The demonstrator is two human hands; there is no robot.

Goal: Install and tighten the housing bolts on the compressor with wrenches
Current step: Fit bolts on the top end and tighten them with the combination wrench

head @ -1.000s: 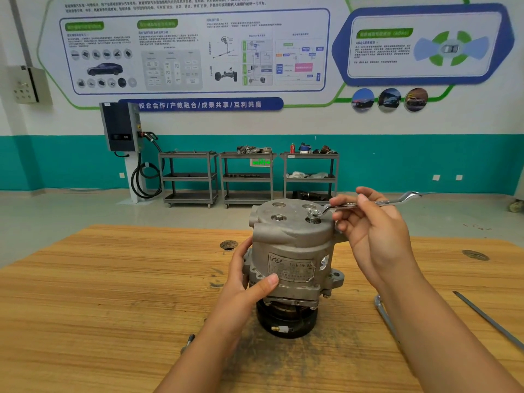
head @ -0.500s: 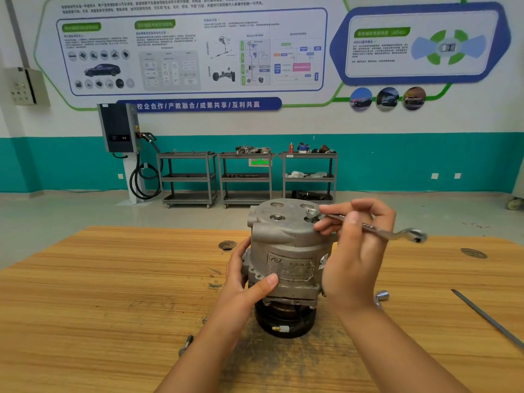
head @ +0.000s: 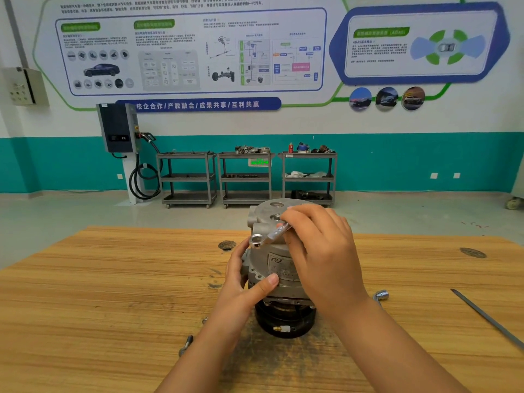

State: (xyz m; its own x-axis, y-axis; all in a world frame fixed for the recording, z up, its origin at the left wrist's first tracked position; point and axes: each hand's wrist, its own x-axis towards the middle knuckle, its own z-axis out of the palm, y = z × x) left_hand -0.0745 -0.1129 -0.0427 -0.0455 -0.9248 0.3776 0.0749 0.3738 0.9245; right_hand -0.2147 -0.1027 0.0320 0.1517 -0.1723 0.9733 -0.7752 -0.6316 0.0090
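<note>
Now left hand (head: 243, 290) grips compressor (head: 279, 269), right hand (head: 323, 251) wrench (head: 268, 237); poster (head: 381, 32) "ADAS".

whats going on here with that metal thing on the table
A person is working on a compressor standing on a table. The left hand grips its side; the right hand holds a wrench across its top, ring end sticking out to the left. The other end is hidden under the hand, so what it sits on cannot be seen.

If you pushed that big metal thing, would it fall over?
Probably heavy: the compressor looks like thick cast metal. It might tip, standing tall on its black pulley end; the left hand holds its side.
</note>
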